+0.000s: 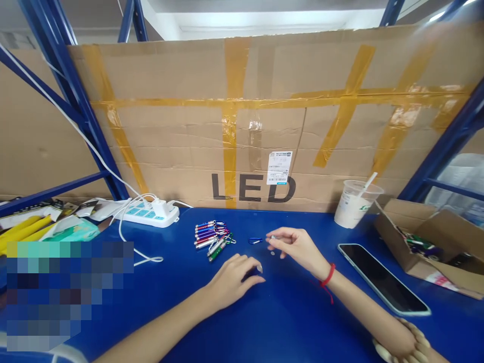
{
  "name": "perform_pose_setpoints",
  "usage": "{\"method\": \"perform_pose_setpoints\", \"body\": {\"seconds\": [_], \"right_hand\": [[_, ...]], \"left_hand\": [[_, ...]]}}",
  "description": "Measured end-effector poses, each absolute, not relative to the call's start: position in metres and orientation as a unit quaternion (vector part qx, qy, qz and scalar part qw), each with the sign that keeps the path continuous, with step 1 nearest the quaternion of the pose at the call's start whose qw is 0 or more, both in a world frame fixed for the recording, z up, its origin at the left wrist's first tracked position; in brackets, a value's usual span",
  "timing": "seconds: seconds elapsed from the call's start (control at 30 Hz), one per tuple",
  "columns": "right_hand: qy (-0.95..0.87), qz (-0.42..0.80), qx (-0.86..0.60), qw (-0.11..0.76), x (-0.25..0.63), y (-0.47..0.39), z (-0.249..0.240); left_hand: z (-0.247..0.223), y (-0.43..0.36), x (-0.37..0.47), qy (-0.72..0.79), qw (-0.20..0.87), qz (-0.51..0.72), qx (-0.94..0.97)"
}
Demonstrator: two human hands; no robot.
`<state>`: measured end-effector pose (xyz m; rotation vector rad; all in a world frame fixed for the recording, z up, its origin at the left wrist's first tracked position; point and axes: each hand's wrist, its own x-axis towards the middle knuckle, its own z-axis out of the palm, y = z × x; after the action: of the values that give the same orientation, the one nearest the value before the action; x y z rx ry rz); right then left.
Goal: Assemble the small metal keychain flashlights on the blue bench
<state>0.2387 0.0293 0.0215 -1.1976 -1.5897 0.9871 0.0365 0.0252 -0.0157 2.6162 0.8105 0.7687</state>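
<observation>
While the left hand [236,275] gripped a dark piece, the right hand [289,243] pinched a small part — best kept low over the table [287,322].

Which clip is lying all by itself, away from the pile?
The blue clip, alone on the table just left of the right hand; the others stay bunched with the little flashlights.

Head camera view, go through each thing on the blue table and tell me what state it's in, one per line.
Left hand: fingers curled over a small dark part on the table.
Right hand: lifted, fingers pinching a tiny piece.
Mini flashlights: lying in a loose pile.
Blue carabiner: lying loose.
Phone: flat, screen dark.
Power strip: white charger plugged in.
Plastic cup: upright, straw in.
Cardboard box: open.
</observation>
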Motion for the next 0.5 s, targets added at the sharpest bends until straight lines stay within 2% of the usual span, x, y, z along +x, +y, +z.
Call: {"method": "perform_pose_setpoints", "body": {"seconds": [0.1, 0.27, 0.5], "right_hand": [[-0.643, 0.421, -0.495, 0.406, 0.237, 0.027, 0.012], [-0.700, 0.332, -0.476, 0.416, 0.236, 0.016, 0.004], [-0.852, 0.044, -0.395, 0.343, 0.238, 0.005, -0.001]], "left_hand": [[-0.018, 0.025, 0.036, 0.286, 0.144, 0.268, 0.909], [-0.018, 0.028, 0.035, 0.292, 0.143, 0.276, 0.904], [-0.020, 0.035, 0.032, 0.279, 0.080, 0.268, 0.919]]}}
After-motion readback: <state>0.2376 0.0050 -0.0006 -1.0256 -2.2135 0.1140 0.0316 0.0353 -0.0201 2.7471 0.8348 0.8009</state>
